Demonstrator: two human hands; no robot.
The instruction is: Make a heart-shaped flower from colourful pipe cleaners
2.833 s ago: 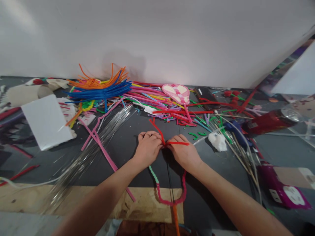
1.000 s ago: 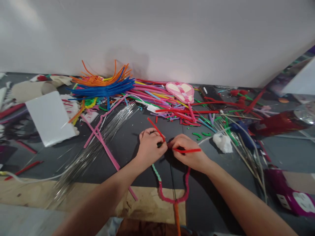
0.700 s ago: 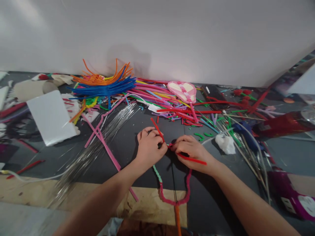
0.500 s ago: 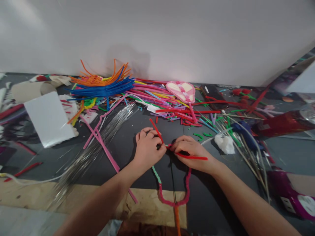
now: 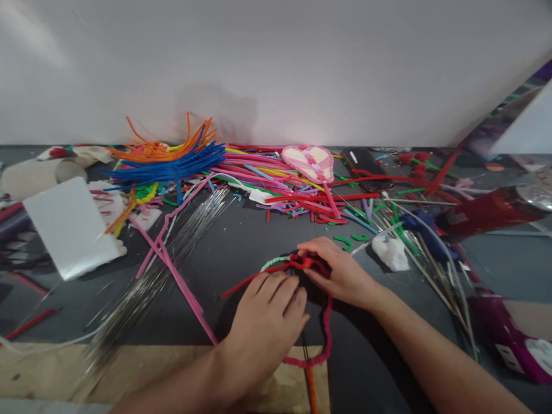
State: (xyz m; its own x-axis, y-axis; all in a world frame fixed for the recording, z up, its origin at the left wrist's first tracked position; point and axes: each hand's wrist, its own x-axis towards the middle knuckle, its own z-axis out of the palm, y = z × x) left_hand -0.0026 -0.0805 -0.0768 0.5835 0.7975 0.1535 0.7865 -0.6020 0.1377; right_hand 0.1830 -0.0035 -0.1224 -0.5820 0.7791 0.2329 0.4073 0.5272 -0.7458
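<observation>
One wall (image 5: 276, 63), dark tabletop (image 5: 241, 238); right hand (image 5: 342, 273) curled round red strand (image 5: 307, 262); left (image 5: 265, 328), grip unclear.

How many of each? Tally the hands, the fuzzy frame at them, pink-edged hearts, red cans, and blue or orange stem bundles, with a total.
Hands (left hand, right hand): 2
Fuzzy frame: 1
Pink-edged heart: 1
Red can: 1
Bundles (blue stems, orange stems): 2
Total: 7

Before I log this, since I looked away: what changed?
The left hand moved toward the wearer, its grip hidden. The left end of the red strip now points leftward, not away; the right end no longer juts out. The right hand still holds the strip. The pink heart stayed put.
</observation>
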